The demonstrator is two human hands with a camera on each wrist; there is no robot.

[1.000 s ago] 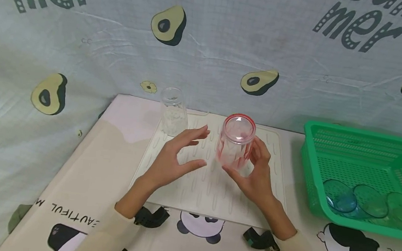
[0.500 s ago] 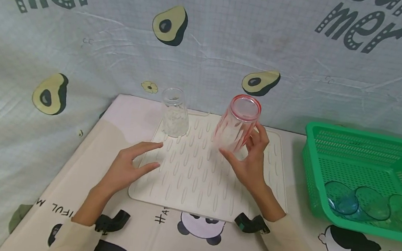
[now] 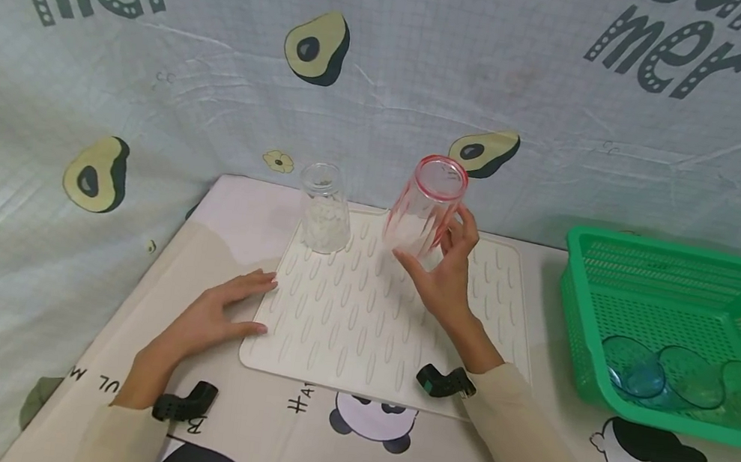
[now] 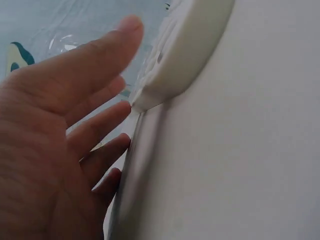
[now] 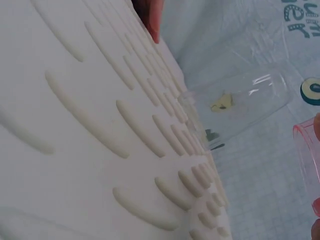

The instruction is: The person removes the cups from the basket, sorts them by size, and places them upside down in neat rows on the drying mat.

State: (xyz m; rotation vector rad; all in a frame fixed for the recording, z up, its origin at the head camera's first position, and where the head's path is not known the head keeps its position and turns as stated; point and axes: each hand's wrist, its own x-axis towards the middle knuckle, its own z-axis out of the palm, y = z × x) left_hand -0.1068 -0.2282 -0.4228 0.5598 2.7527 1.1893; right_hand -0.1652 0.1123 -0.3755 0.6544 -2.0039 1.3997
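A pink-tinted drinking glass [image 3: 423, 206], bottom up and slightly tilted, is held by my right hand [image 3: 444, 269], thumb on its near side and fingers round its right side. The glass hangs over the back of a white ridged mat [image 3: 348, 319]. To its left a clear glass [image 3: 326, 215] stands upside down on the mat. At the mat's left edge my left hand [image 3: 215, 320] lies with fingers spread and holds nothing. The left wrist view shows its fingertips [image 4: 125, 107] right by the mat's edge [image 4: 185, 55]. In the right wrist view the pink glass [image 5: 307, 165] peeks in at the right.
A green plastic basket [image 3: 568, 312] stands to the right of the mat, with several tinted glasses [image 3: 634, 368] along its near side. A patterned cloth [image 3: 496, 71] hangs behind as a wall. Panda prints cover the table cloth [image 3: 293, 449] in front.
My right hand has raised the pink glass, carried it toward the back and then a little left. The left hand has drawn away from it to the mat's left edge.
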